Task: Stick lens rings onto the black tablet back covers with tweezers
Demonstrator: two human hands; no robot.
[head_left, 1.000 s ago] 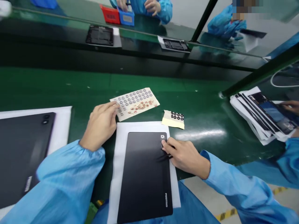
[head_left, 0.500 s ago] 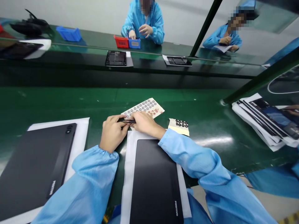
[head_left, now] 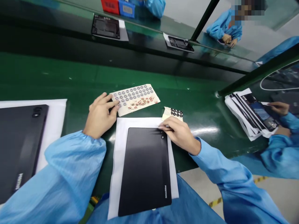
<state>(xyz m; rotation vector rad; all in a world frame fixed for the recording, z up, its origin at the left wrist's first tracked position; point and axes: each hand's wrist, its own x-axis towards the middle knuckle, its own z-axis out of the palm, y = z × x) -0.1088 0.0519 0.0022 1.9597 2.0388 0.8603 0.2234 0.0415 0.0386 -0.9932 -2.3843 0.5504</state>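
Observation:
My left hand (head_left: pixel 101 116) is open, its fingertips resting on the left edge of a cream sheet of small ring stickers (head_left: pixel 133 96). Part of that sheet carries red-marked spots. In my right hand (head_left: pixel 178 132) a pair of dark tweezers (head_left: pixel 158 130) is pinched, blurred, with the tips over the top edge of a black tablet (head_left: pixel 146 168). Whether the tips hold anything is too small to tell. The tablet lies back up on a white sheet (head_left: pixel 116 174), camera end away from me. Just beyond my right hand is a small sheet of black ring stickers (head_left: pixel 176 112).
Another black tablet (head_left: pixel 18 149) lies on white paper at the left. A stack of tablets and papers (head_left: pixel 252 113) stands at the right, near a co-worker's hands (head_left: pixel 280 109). Dark tablet housings (head_left: pixel 105 27) and red and blue bins (head_left: pixel 126 8) are on the far bench.
My hands have parted. The right one has moved right and nearer me with the tweezers, over the tablet's top corner; the left has let go of them and touches the sticker sheet. The view has shifted.

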